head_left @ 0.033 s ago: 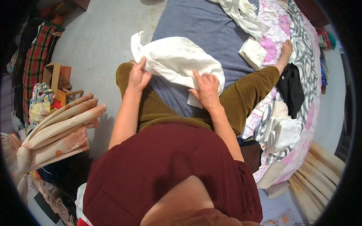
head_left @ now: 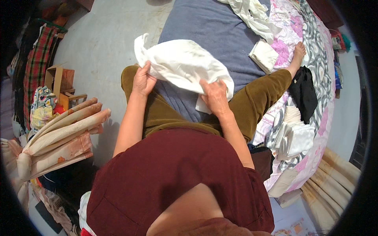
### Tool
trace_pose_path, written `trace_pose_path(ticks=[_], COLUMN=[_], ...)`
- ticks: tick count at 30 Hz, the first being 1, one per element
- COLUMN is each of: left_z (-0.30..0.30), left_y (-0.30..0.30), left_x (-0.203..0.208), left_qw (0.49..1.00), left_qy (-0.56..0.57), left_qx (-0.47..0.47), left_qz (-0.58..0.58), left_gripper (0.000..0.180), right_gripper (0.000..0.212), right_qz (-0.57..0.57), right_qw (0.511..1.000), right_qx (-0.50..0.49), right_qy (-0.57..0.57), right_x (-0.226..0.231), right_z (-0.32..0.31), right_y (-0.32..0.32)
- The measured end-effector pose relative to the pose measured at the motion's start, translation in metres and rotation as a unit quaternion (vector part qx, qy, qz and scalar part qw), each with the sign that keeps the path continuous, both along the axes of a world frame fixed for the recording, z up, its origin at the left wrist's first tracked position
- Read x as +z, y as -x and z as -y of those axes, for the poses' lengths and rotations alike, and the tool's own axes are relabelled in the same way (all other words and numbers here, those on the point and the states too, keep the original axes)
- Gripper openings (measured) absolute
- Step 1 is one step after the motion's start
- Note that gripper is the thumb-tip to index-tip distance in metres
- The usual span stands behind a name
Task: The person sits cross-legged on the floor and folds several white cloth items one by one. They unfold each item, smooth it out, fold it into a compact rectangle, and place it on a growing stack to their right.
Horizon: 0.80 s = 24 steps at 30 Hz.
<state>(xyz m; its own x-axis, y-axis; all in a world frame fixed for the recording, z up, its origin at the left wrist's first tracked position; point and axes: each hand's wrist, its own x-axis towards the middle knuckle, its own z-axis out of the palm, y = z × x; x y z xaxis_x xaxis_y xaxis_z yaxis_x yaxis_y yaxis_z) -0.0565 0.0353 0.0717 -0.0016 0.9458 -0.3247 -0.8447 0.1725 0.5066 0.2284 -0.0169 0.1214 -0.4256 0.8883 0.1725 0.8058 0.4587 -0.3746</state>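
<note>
The person sits with legs spread on a grey blanket, and a white cloth lies across it between the knees. The left hand grips the cloth's near left edge, fingers curled around the fabric. The right hand presses flat on the cloth's near right corner, fingers closed over a fold. Beyond the cloth, on the blanket's far right edge, lies a small folded cream piece. Right of the blanket a floral sheet carries a black garment and a stack of white folded cloths. Left of the blanket, rolled beige curtains rest on the floor.
</note>
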Motion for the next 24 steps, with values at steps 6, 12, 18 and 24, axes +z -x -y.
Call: trace_pose_path(ticks=[6, 12, 18, 24], left_z=[0.04, 0.06, 0.057, 0.068], left_y=[0.042, 0.078, 0.06, -0.007], left_x=[-0.003, -0.019, 0.04, 0.125], left_qw=[0.993, 0.988, 0.674, 0.625], left_qy=[0.077, 0.07, 0.011, -0.367], left_qx=[0.084, 0.134, 0.208, -0.408], left_qz=[-0.002, -0.028, -0.709, -0.554], left_gripper=[0.047, 0.053, 0.061, 0.06], right_gripper=[0.023, 0.03, 0.038, 0.033], right_qz=[-0.103, -0.151, -0.256, -0.348], right_qw=[0.969, 0.933, 0.897, 0.849], right_qx=[0.153, 0.179, 0.128, 0.263], right_qy=[0.166, 0.273, 0.338, 0.299], right_x=[0.027, 0.042, 0.061, 0.078], right_z=[0.038, 0.06, 0.055, 0.034], right_y=[0.015, 0.023, 0.027, 0.031])
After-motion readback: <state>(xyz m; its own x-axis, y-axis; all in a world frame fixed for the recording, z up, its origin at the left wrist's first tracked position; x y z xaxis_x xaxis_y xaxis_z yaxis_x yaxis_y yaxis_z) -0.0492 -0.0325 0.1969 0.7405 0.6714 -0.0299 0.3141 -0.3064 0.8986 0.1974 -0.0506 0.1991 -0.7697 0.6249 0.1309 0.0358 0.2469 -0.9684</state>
